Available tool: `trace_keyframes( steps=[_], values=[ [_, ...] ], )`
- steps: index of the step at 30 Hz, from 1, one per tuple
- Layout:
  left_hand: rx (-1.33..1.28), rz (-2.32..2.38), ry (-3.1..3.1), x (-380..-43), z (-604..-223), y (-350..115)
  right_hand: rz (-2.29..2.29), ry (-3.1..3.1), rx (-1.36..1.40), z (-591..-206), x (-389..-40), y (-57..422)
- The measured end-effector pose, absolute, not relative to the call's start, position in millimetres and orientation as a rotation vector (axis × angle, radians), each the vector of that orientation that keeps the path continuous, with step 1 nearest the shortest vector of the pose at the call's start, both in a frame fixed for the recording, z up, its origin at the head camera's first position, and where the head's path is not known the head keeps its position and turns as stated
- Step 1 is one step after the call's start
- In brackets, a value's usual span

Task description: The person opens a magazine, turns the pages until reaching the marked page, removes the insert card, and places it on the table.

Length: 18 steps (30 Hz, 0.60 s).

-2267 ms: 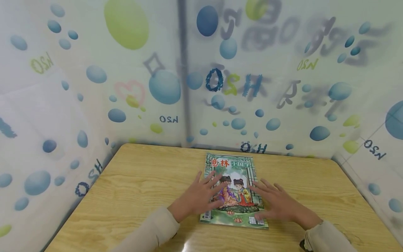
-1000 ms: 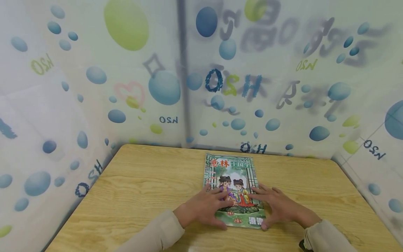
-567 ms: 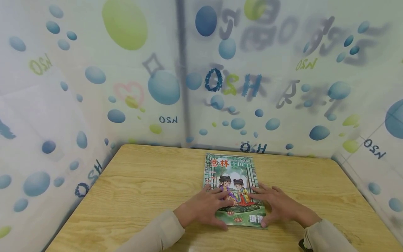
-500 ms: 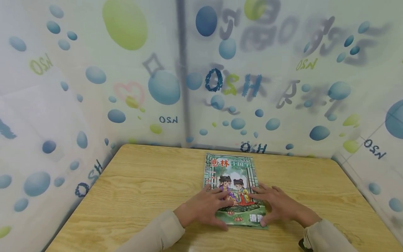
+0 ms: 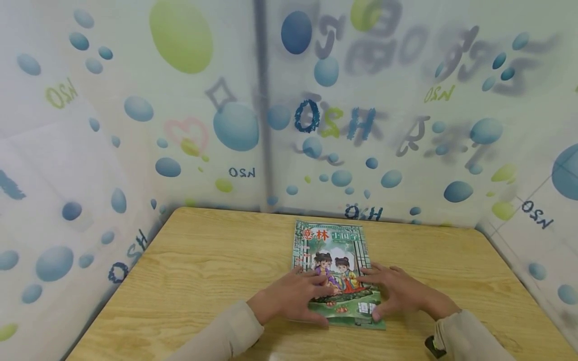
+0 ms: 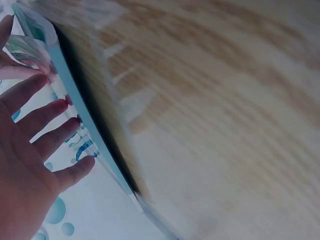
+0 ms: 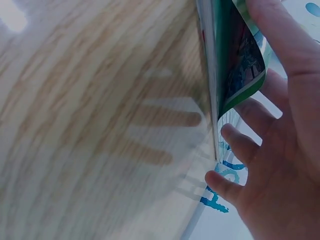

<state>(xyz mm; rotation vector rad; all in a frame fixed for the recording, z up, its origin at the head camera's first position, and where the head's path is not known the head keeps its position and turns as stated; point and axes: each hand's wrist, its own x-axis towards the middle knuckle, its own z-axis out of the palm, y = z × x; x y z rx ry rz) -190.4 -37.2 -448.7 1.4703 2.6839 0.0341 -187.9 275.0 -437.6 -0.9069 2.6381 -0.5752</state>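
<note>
A green illustrated magazine (image 5: 336,250) with two cartoon figures on its cover lies face up on the wooden table. My left hand (image 5: 295,298) rests over its lower left part, fingers spread, thumb at the bottom edge. On the other side, my right hand (image 5: 399,293) touches the right edge with its fingertips, and its thumb is at the bottom right corner. There the cover (image 7: 245,67) is bowed up from the pages in the right wrist view. In the left wrist view the left fingers (image 6: 47,115) are stretched across the cover, past the spine (image 6: 82,100).
The light wood table (image 5: 217,260) has rounded far corners. White curtains (image 5: 397,85) with blue and green bubbles and mirrored H2O lettering enclose it at the back and both sides. A dark band (image 5: 435,346) sits at the right sleeve cuff.
Both hands came down from over the magazine onto its lower sides. Since half a second ago they have hardly moved, while the lower right of the cover has bowed up by the right thumb.
</note>
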Motion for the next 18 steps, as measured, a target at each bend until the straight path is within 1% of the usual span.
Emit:
trace_keyframes(
  steps=[5,8,13,18],
  values=[
    [1.558,0.054,2.706,-193,-445,-40,-0.582,2.646,-0.914,-435,-189,275],
    [1.595,0.092,2.713,-195,-443,-40,-0.648,2.646,-0.874,-434,-189,280],
    [1.626,0.12,2.728,-195,-437,-43,-0.835,2.647,-0.729,-428,-190,294],
    [1.666,0.181,2.77,-193,-432,-47,-0.918,2.713,-0.615,-423,-192,305]
  ],
)
